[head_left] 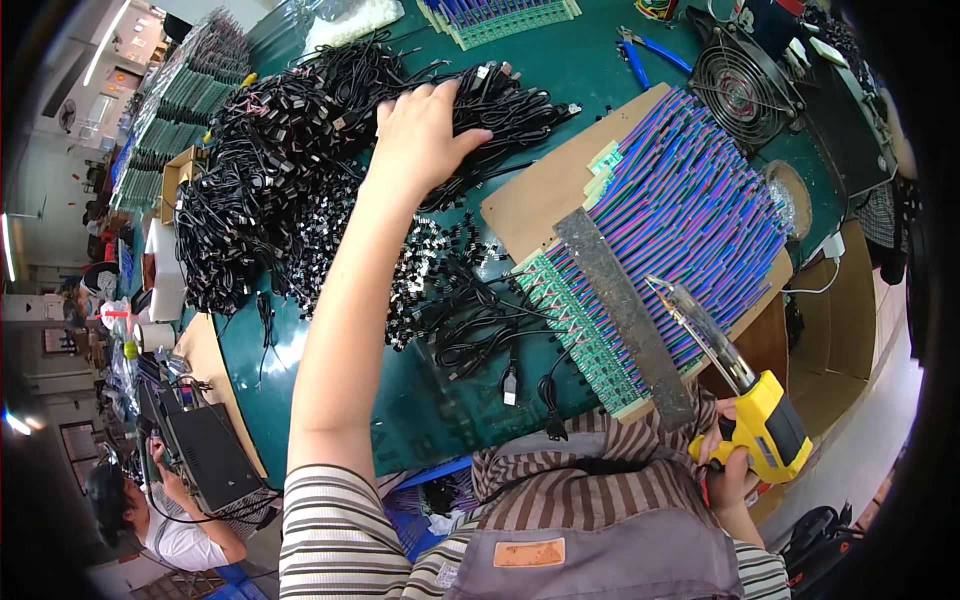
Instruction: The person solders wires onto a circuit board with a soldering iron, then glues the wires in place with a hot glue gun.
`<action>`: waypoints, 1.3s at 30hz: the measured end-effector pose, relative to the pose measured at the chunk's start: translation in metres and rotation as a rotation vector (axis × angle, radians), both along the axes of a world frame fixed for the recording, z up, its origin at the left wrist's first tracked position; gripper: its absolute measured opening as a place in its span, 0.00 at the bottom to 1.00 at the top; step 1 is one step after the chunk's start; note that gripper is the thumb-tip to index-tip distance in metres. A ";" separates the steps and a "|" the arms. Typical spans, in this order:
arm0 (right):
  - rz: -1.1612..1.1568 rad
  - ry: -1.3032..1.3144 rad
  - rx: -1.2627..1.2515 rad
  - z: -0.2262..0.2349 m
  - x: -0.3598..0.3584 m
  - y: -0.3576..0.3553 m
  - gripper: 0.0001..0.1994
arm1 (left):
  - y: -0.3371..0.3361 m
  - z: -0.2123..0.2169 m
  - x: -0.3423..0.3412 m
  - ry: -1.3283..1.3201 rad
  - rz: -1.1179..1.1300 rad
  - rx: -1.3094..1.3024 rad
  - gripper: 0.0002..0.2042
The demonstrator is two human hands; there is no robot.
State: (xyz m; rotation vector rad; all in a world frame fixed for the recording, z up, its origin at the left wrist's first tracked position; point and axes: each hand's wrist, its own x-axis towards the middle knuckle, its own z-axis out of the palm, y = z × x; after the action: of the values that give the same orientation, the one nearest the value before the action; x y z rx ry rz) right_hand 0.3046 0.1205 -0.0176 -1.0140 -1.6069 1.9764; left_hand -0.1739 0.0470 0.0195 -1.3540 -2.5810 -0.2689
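Note:
My left hand (420, 140) reaches over a large heap of black cables (290, 110), its thumb spread from the fingers and resting against a bundle of black cables (505, 110). At the right, my right hand (728, 470) is wrapped round the grip of a yellow soldering gun (768, 430). The gun's metal tip points up and left, above a row of multicoloured wires (700, 220). These wires join a panel of green circuit boards (575, 335), with a grey metal bar (625, 310) lying across them. Several loose black cables (490, 335) lie left of the boards.
Brown cardboard (530, 205) lies under the boards on the green table (400, 430). Farther back are blue-handled pliers (635, 60), a black fan (745, 85) and more wired boards (500, 20). Stacked boards (180, 110) stand far left. Another person (165, 515) sits at lower left.

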 end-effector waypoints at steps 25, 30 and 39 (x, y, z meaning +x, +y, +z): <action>0.085 0.243 0.168 -0.016 -0.008 0.019 0.29 | -0.036 0.160 0.048 0.262 0.277 -0.410 0.05; 0.079 0.301 0.181 -0.009 -0.023 0.019 0.24 | 0.020 0.105 0.064 -0.159 0.156 -1.041 0.09; -0.076 0.320 0.232 -0.004 -0.018 0.015 0.23 | 0.005 0.132 0.057 -0.794 0.065 -0.517 0.29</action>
State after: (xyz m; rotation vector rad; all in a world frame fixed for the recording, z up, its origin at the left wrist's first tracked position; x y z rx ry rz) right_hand 0.2861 0.1356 -0.0214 -0.6251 -1.5486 1.7484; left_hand -0.1172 0.0520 0.1516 -1.5392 -3.5371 -0.1457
